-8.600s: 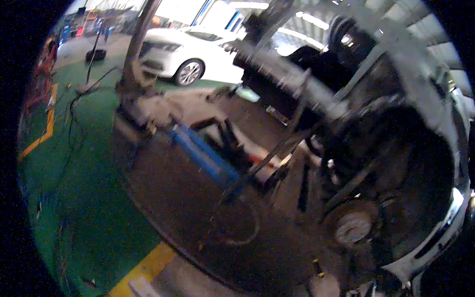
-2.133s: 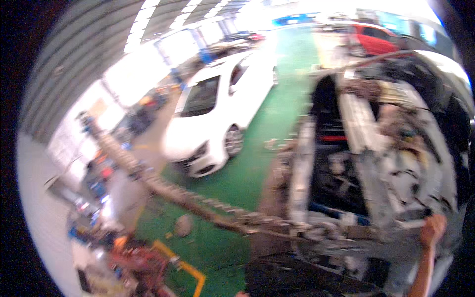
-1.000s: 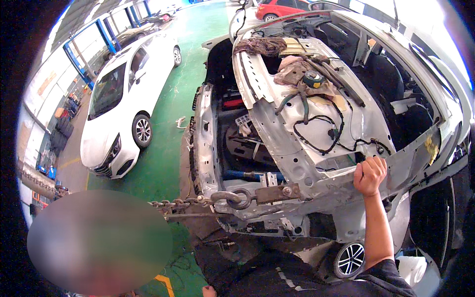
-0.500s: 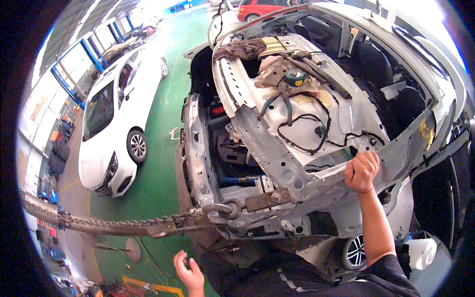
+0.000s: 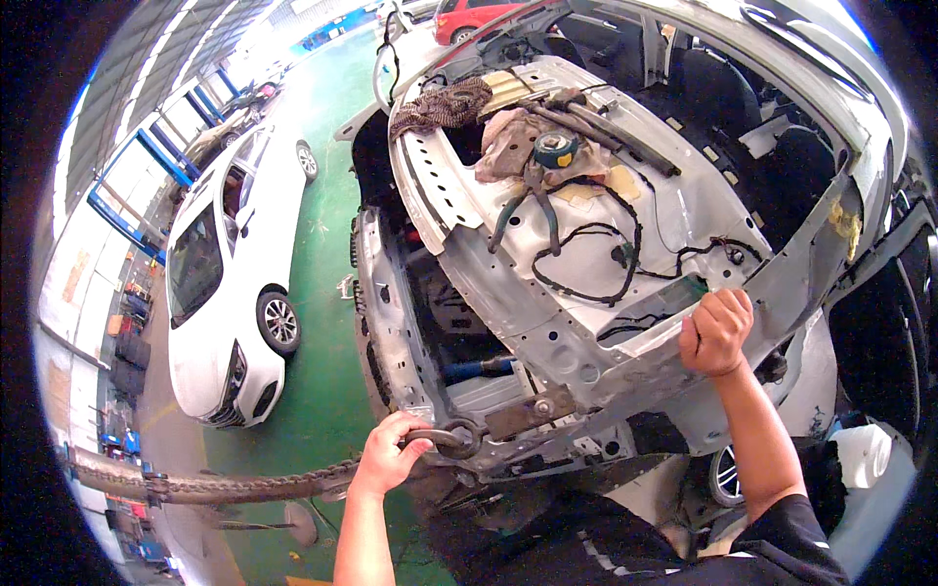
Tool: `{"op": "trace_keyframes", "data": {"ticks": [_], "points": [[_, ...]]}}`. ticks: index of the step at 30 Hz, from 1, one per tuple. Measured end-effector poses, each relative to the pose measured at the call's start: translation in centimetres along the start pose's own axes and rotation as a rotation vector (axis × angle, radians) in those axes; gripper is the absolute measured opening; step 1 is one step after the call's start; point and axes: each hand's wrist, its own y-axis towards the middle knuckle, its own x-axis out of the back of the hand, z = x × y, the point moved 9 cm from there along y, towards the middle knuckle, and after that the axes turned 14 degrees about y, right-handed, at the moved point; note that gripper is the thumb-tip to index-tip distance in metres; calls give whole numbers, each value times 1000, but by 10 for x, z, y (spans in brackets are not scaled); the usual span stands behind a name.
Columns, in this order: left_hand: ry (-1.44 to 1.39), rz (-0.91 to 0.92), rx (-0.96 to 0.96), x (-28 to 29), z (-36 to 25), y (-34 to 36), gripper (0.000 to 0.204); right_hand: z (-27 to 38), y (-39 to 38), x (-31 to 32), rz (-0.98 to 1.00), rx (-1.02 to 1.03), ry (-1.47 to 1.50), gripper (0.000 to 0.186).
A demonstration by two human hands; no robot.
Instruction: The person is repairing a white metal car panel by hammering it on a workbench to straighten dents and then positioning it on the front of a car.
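Observation:
My left hand (image 5: 393,451) wraps round a thick steel link (image 5: 424,439) at the end of a rusty chain (image 5: 264,484). The link passes through a ring (image 5: 463,439) on a pull clamp (image 5: 532,410), which is fixed to the corner of a stripped grey car body (image 5: 567,356). My right hand (image 5: 718,332) is closed on the edge of the body's end panel; its fingertips are hidden. On the floor panel beyond lie green-handled pliers (image 5: 526,217), a tape measure (image 5: 555,149), a crumpled cloth (image 5: 503,146) and black wiring (image 5: 586,291).
A white car (image 5: 234,283) stands on the green floor (image 5: 322,322) at left. Blue lift posts (image 5: 127,210) line the far left, and a red car (image 5: 469,18) is at the back. A wheel (image 5: 725,479) and a white container (image 5: 866,455) sit low at right.
My left hand has come up from below the chain, fingers apart, and taken hold of the link. The right hand stays at the panel edge. The view has shifted slightly.

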Motion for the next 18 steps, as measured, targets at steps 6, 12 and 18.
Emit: {"op": "trace_keyframes", "data": {"ticks": [6, 12, 18], "points": [[17, -115, -47, -18, 16, 18, 31, 0, -1, 0, 5, 17, 0, 21], [-72, -409, 91, -4, 17, -7, 64, -4, -3, -4, 28, 1, 13, 21], [-434, -884, 264, 81, 12, -17, 28, 5, 5, -5, 18, 36, -21, 20]]}}
